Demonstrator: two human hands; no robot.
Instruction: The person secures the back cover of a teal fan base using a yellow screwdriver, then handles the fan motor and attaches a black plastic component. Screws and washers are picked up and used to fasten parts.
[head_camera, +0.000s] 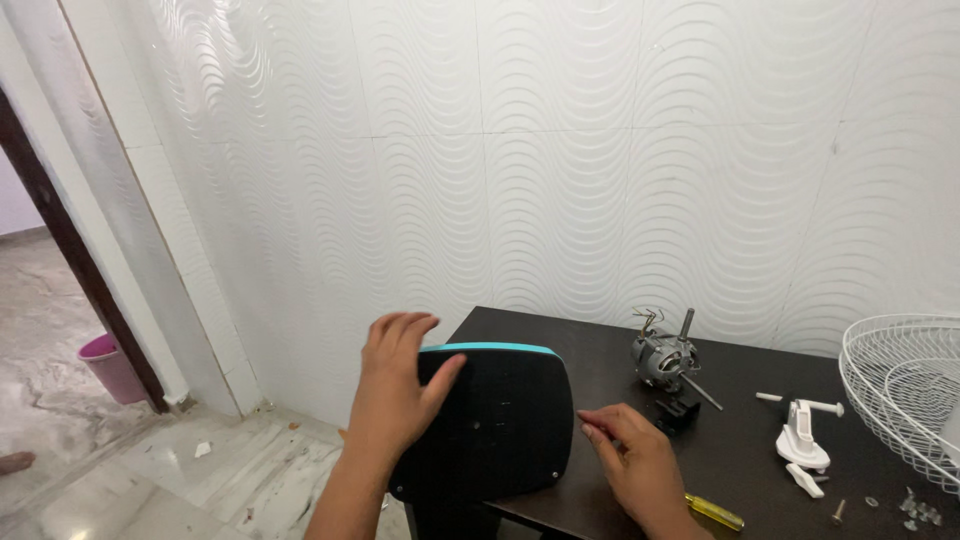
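Lower centre of the frame, the left hand (395, 385) lies spread flat on a black panel with a teal top edge (500, 420), holding it upright at the dark table's (600, 345) corner. Beside it, the right hand (635, 455) touches the panel's right edge, fingers loosely curled, holding nothing. Right of them lie a yellow screwdriver (715, 512), a small motor (665, 358), white plastic parts (803, 445) and a white wire grille (905, 385).

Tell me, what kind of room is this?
Probably a room in a home, used for fixing a fan. A dark table stands against a wavy white tiled wall, with a fan motor, a wire guard and a screwdriver on it.
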